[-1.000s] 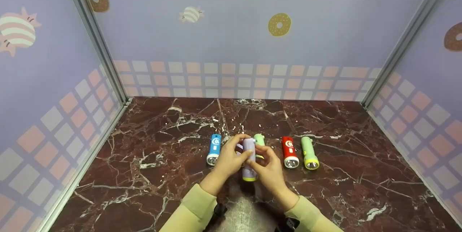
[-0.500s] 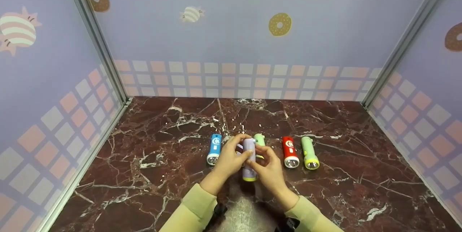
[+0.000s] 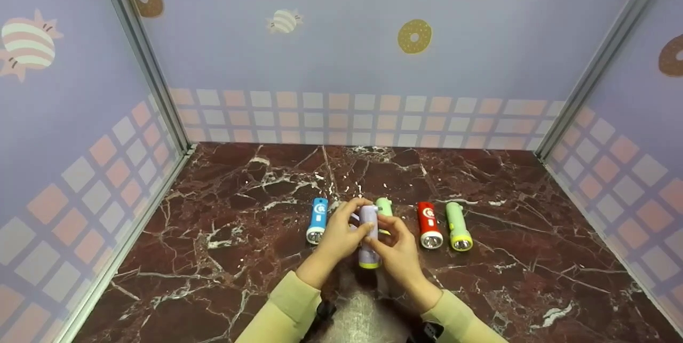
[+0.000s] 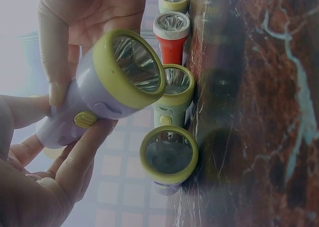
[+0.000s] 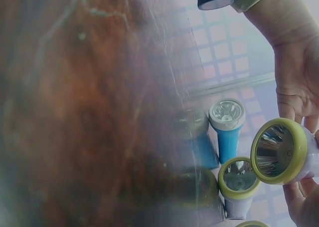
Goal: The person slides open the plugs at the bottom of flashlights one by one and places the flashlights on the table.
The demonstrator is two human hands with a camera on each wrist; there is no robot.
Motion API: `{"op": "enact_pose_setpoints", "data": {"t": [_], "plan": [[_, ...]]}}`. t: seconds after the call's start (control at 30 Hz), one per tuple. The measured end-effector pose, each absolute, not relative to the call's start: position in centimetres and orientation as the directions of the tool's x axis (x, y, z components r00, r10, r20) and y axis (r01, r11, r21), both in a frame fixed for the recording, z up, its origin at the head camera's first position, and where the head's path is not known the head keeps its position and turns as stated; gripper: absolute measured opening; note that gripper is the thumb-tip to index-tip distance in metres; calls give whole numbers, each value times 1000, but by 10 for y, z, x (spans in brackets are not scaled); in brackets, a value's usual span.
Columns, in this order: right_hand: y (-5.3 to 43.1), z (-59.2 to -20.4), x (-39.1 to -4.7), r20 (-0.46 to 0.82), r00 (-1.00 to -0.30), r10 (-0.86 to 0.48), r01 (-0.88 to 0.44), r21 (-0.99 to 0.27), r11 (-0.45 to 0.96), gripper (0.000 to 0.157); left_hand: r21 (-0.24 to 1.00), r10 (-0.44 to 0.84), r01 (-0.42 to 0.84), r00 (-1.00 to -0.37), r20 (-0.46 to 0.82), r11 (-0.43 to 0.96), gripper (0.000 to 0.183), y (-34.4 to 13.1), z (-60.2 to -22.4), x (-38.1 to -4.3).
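Holding a lavender flashlight (image 3: 368,217) between them, the left hand (image 3: 340,233) and the right hand (image 3: 397,249) are both curling their fingers and thumbs round its body. It is hanging above the marbled surface (image 3: 240,284), roughly midway between the left and right edges, on the near side of a row of lying flashlights. Its yellow-rimmed lens is facing away from the back edge and is tilting lower than the tail, while one finger of the left hand is lying just beside its yellow switch (image 4: 85,119).

Five flashlights are lying across the middle of the surface, well apart from the back edge, all pointing their lenses away from it. Nearest the left edge, a blue flashlight (image 3: 317,220) with a white rim is lying just left of the hands. A second lavender flashlight (image 4: 168,159) is lying next, mostly hiding behind the hands in the head view. Beside it a pale green flashlight (image 3: 383,207) is showing partly past the right hand's fingers. Further toward the right edge, a red flashlight (image 3: 428,223) with a white rim is lying near another green flashlight (image 3: 457,223), which is ending the row.
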State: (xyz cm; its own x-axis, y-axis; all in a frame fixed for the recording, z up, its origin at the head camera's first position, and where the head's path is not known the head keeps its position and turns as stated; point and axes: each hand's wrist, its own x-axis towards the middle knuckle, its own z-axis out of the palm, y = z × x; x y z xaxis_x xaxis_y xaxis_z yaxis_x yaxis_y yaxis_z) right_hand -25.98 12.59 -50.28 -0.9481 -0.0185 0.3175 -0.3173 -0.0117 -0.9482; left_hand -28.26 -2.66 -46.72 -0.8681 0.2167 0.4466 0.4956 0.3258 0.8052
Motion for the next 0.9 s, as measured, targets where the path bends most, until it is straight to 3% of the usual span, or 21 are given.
{"op": "enact_pose_setpoints", "data": {"t": [0.9], "plan": [[126, -502, -259, 291, -956, -22, -291, -957, -16, 50, 791, 225, 509, -861, 457, 339, 39, -26, -468, -282]]}}
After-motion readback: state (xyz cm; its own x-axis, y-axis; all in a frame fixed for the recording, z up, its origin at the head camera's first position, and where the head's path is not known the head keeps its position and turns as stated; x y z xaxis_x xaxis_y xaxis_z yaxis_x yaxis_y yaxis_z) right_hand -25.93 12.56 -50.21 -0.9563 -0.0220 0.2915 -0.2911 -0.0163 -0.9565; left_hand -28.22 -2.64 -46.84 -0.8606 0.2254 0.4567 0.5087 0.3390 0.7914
